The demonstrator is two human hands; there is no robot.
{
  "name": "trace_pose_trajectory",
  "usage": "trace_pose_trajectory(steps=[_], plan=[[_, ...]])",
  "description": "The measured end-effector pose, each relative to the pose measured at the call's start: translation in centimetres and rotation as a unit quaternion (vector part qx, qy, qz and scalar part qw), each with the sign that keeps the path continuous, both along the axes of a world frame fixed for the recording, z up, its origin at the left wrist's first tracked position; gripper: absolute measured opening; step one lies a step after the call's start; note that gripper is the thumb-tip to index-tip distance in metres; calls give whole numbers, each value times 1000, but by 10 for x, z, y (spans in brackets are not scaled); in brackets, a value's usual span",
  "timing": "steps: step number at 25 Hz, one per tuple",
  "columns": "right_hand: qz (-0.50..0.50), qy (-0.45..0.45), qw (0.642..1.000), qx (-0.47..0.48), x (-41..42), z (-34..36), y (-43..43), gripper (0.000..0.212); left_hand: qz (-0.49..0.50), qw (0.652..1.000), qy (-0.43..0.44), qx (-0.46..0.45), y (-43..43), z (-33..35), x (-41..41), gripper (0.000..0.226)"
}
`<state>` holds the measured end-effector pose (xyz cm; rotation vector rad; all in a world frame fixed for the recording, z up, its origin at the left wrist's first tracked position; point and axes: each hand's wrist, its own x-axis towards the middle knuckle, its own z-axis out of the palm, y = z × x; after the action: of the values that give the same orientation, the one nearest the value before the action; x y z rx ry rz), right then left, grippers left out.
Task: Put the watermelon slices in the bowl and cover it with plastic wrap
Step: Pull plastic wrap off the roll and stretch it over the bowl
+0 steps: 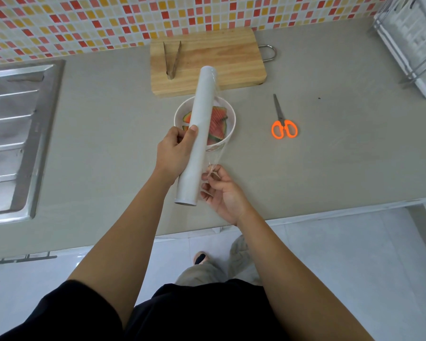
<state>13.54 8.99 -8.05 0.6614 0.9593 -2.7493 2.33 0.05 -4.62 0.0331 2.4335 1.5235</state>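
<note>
Watermelon slices [218, 119] lie in the white bowl [181, 106] on the counter, so I log loading as done. Left hand [175, 151] grips the wrap roll [199, 134] over the bowl, and right hand [221, 193] pinches the pulled film [216, 156]. Bowl not yet covered; I judge that stretching, cutting and sealing are left

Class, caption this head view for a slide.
Left hand holds wrap roll above the watermelon bowl; right hand pinches the film.

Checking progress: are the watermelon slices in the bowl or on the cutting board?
In the bowl: red, green-rinded slices lie inside it, partly behind the plastic wrap roll; the cutting board holds only tongs.
</note>
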Motion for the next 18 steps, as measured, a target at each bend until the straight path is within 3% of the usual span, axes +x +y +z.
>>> trace_pose_trajectory(steps=[8,13,18], plan=[[35,1,987,154,1,1,7,25,-8,999,24,-19,3,4,2,30],[-6,5,990,138,3,-1,5,22,-2,999,25,-32,5,6,4,28],[10,21,980,199,4,-3,7,22,-9,999,33,-39,6,8,4,27]])
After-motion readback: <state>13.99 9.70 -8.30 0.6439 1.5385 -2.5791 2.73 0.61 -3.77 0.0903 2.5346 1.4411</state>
